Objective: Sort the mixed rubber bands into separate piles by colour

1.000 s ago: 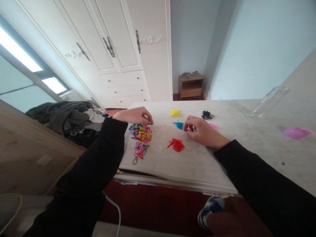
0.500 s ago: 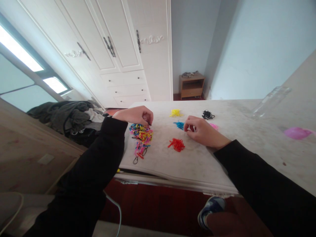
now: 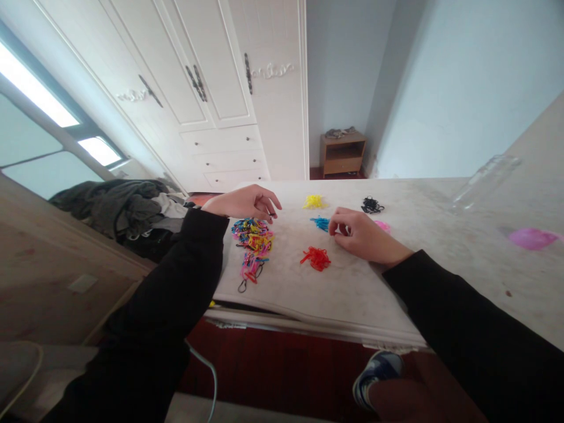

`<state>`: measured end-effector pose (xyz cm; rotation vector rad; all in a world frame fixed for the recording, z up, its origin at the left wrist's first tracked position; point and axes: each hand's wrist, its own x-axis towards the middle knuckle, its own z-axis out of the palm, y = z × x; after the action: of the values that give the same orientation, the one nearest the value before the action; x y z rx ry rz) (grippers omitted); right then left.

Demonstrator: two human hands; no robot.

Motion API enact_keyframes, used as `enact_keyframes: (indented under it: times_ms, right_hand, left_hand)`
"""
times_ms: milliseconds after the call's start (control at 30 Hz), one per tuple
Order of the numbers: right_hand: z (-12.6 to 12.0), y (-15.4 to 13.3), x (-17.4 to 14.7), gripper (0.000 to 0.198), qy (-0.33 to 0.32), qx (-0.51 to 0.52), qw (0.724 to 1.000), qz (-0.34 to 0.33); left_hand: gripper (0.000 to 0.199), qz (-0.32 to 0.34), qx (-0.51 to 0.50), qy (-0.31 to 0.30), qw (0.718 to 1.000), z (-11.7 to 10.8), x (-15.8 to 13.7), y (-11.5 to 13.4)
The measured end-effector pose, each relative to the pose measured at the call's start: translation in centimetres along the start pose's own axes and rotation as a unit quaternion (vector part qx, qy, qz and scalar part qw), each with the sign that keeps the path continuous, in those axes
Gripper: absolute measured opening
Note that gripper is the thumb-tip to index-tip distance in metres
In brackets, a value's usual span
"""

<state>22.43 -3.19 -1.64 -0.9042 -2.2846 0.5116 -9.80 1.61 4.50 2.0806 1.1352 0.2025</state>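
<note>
My left hand (image 3: 251, 202) is above the mixed pile of coloured elastic bands (image 3: 255, 238), its fingertips pinching a small black elastic band (image 3: 272, 215). On the table, my right hand (image 3: 359, 232) rests with thumb and fingers curled together; whatever is between them is too hidden to make out. Just left of those fingertips lies a blue pile of bands (image 3: 319, 223). A red pile (image 3: 316, 258) sits nearer to me, and a yellow pile (image 3: 314, 201) farther back. Behind my right hand are a black pile (image 3: 372, 204) and a partly covered pink pile (image 3: 383, 225).
The pale table (image 3: 282, 294) has a covering with a lifted front edge. A clear glass bottle (image 3: 484, 182) and a pink balloon-like object (image 3: 532, 238) are on the right. Dark clothes (image 3: 114, 205) are heaped at left. Behind stand a white wardrobe (image 3: 220, 64) and a small wooden cabinet (image 3: 343, 154).
My left hand has risen slightly and moved right from the mixed pile, its fingers extending, with the black elastic band between them. My right hand stays in place.
</note>
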Motion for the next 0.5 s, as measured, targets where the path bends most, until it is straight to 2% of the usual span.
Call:
enact_keyframes:
  times_ms: [133,267,500]
  right_hand:
    - [0.0,0.0,0.0,0.018,0.002,-0.002,1.000,0.001]
    - [0.1,0.2,0.1,0.018,0.006,-0.004,1.000,0.001]
    - [-0.1,-0.5,0.2,0.008,0.039,0.018,0.999,0.023]
  left_hand:
    - [0.040,0.006,-0.007,-0.015,1.000,0.0,0.0,0.1]
    - [0.039,0.024,-0.062,0.010,0.998,0.7,0.3,0.4]
    - [0.039,0.088,-0.180,0.074,0.977,4.5,1.8,2.8]
